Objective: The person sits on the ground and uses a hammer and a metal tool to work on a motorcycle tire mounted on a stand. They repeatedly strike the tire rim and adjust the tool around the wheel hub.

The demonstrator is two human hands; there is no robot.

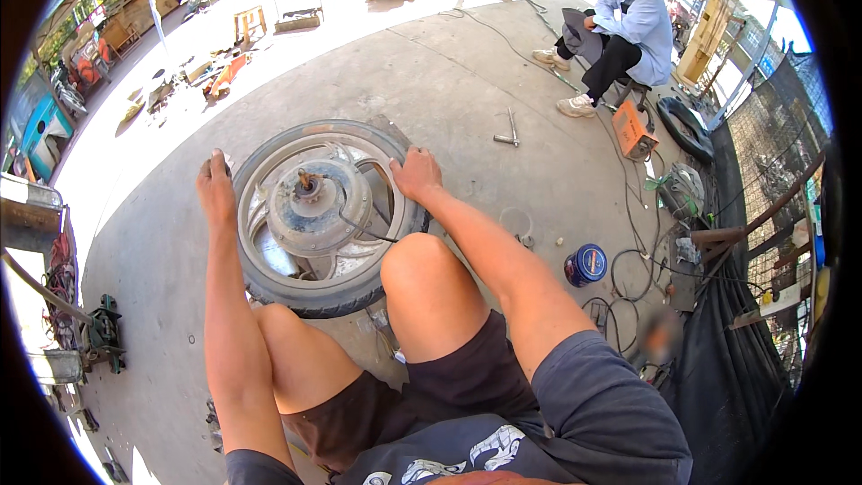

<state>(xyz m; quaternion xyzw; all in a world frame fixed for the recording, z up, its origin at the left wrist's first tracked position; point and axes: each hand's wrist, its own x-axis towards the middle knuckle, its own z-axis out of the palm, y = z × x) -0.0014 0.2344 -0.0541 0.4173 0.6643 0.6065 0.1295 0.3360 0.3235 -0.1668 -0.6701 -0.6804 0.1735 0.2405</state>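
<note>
A spoked wheel with a black tyre [314,307] lies flat on the concrete in front of my knees. Its large grey hub [310,216] looks like a hub motor, with a rusty axle [307,181] pointing up and a thin black cable [366,232] running off to the right. My right hand [416,174] grips the tyre at its upper right, fingers bent over it. Just left of the wheel is my left hand [215,189], its fingers curled closed. Something small and pale shows beside those fingers, too little to name.
A T-shaped metal wrench [510,133] lies beyond the wheel. To the right stand a dark blue tin [585,265], loose cables [633,251] and an orange box-shaped machine [636,130]. A seated person [628,31] is at the far right, near a loose tyre [685,129].
</note>
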